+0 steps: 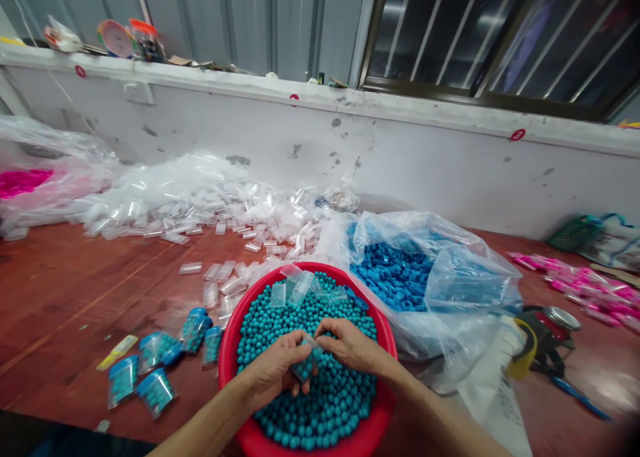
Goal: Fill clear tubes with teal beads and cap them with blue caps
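Over a red basin (229,350) full of small teal balls (320,420), my left hand (273,367) is closed around a small clear plastic container (306,367) with teal balls inside. My right hand (350,346) comes in from the other side, fingertips pinched together at the container's upper end. What they pinch, if anything, is hidden. Several empty clear containers (300,288) lie on the balls at the basin's far side, beside a blue cap (361,302).
Left of the basin sit filled containers with blue caps (123,379) and a yellow cutter (117,352). Behind is a heap of clear containers (200,194). A plastic bag of blue caps (395,274) stands right, near a tape dispenser (543,340) and pink pieces (585,287).
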Motion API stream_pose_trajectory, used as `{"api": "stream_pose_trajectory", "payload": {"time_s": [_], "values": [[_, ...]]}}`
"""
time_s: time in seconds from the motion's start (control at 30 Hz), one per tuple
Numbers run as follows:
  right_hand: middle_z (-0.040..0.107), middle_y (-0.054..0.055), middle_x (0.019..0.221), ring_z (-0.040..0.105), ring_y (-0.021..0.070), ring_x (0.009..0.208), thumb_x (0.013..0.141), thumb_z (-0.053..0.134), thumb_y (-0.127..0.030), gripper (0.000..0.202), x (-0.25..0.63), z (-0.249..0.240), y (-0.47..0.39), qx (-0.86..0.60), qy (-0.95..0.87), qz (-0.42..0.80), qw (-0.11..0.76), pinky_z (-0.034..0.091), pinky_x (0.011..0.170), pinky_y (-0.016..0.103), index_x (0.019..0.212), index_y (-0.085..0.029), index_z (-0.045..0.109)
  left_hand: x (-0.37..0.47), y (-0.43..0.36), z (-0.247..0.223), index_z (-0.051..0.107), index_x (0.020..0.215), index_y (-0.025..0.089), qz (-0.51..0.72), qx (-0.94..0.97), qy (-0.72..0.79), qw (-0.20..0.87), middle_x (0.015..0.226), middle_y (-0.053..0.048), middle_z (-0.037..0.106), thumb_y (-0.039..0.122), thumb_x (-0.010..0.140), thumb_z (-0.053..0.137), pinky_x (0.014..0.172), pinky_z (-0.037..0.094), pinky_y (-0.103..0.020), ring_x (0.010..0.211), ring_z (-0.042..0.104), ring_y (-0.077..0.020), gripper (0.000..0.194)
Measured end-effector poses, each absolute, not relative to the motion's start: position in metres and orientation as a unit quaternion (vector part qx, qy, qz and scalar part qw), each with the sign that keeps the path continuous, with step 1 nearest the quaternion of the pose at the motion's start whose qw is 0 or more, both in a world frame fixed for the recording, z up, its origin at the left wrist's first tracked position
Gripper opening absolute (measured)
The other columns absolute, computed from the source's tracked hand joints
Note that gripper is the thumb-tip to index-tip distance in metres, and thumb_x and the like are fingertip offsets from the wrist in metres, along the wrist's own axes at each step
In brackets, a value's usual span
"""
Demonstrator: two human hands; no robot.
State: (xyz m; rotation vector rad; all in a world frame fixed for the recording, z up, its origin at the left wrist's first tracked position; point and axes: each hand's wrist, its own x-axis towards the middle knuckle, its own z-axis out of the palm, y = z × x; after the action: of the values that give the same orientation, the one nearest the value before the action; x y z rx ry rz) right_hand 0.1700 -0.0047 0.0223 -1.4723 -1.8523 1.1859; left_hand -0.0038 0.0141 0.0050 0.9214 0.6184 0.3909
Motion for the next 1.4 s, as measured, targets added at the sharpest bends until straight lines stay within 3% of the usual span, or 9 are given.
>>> {"api": "stream_pose_trajectory", "payload": {"time_s": [0.2,0.33,0.47,0.6,0.7,0.97,1.1,1.27,1.4], "values": [[0.061,0.003,0.089,0.056,0.0159,0.084,0.084,0.044,-0.025,0.017,0.181,0.034,-0.003,-0.633,-0.754,0.143,0.100,0.040,0.073,0.023,0.085,-0.020,0.060,-0.003,0.013,0.013,0.043,0.085,0.016,0.207,0.442,0.322,0.811,0.068,-0.001,0.058,0.036,0.073,0.057,0.042,0.034,-0.017,0.055,0.057,-0.0108,0.027],[0.056,0.019,0.100,0.056,0.0255,0.090,0.085,0.032,-0.010,0.029,0.188,0.030,0.018,-0.744,-0.664,0.053,0.053,0.042,0.074,0.036,0.107,-0.010,0.052,-0.003,0.015,0.011,0.044,0.084,0.016,0.203,0.445,0.354,0.797,0.067,0.000,0.058,0.041,0.071,0.057,0.044,0.032,-0.019,0.055,0.057,-0.0118,0.031],[0.054,0.023,0.103,0.057,0.0272,0.089,0.080,0.030,-0.002,0.038,0.186,0.017,0.023,-0.755,-0.646,0.089,0.071,0.042,0.072,0.039,0.115,-0.007,0.045,-0.004,0.016,0.008,0.044,0.083,0.017,0.187,0.447,0.382,0.787,0.065,0.001,0.056,0.045,0.067,0.059,0.043,0.032,-0.019,0.052,0.055,-0.0114,0.036],[0.060,0.007,0.090,0.058,0.0191,0.083,0.073,0.049,-0.012,0.041,0.190,0.007,0.008,-0.704,-0.674,0.198,0.108,0.044,0.068,0.027,0.113,-0.015,0.046,-0.003,0.016,0.011,0.043,0.085,0.017,0.207,0.437,0.362,0.797,0.066,0.001,0.057,0.042,0.070,0.057,0.043,0.032,-0.019,0.052,0.056,-0.0112,0.032],[0.059,-0.001,0.074,0.056,0.0112,0.063,0.072,0.047,-0.014,0.044,0.196,0.003,0.000,-0.670,-0.665,0.299,0.138,0.042,0.053,0.018,0.116,-0.014,0.043,-0.002,0.014,0.012,0.043,0.086,0.016,0.217,0.433,0.349,0.802,0.066,0.000,0.057,0.039,0.072,0.055,0.042,0.032,-0.018,0.051,0.056,-0.0106,0.029],[0.051,-0.004,0.061,0.047,0.0091,0.055,0.066,0.049,-0.018,0.024,0.192,0.007,-0.004,-0.581,-0.538,0.516,0.326,0.037,0.055,0.021,0.087,-0.013,0.058,-0.003,0.011,0.012,0.044,0.086,0.016,0.213,0.475,0.371,0.769,0.065,0.001,0.056,0.038,0.074,0.051,0.038,0.031,-0.015,0.048,0.055,-0.0092,0.026],[0.047,-0.005,0.061,0.042,0.0083,0.054,0.068,0.049,-0.016,0.019,0.177,0.018,-0.011,-0.551,-0.561,0.519,0.336,0.033,0.051,0.019,0.084,-0.015,0.058,-0.001,0.010,0.008,0.044,0.086,0.017,0.212,0.508,0.368,0.749,0.063,0.003,0.053,0.038,0.073,0.049,0.035,0.030,-0.014,0.046,0.052,-0.0081,0.025],[0.055,-0.002,0.070,0.048,0.0117,0.062,0.082,0.038,-0.020,0.026,0.162,0.026,-0.024,-0.540,-0.669,0.400,0.318,0.038,0.059,0.022,0.097,-0.019,0.060,0.002,0.012,0.004,0.044,0.082,0.017,0.239,0.561,0.363,0.705,0.059,0.007,0.046,0.037,0.074,0.049,0.032,0.029,-0.013,0.040,0.046,-0.0049,0.022],[0.061,0.002,0.076,0.055,0.0151,0.068,0.084,0.039,-0.024,0.030,0.160,0.023,-0.029,-0.582,-0.665,0.325,0.337,0.042,0.065,0.025,0.106,-0.018,0.058,0.005,0.011,0.007,0.043,0.088,0.018,0.251,0.555,0.365,0.704,0.059,0.007,0.047,0.039,0.076,0.046,0.031,0.029,-0.013,0.038,0.047,-0.0054,0.025]]}}
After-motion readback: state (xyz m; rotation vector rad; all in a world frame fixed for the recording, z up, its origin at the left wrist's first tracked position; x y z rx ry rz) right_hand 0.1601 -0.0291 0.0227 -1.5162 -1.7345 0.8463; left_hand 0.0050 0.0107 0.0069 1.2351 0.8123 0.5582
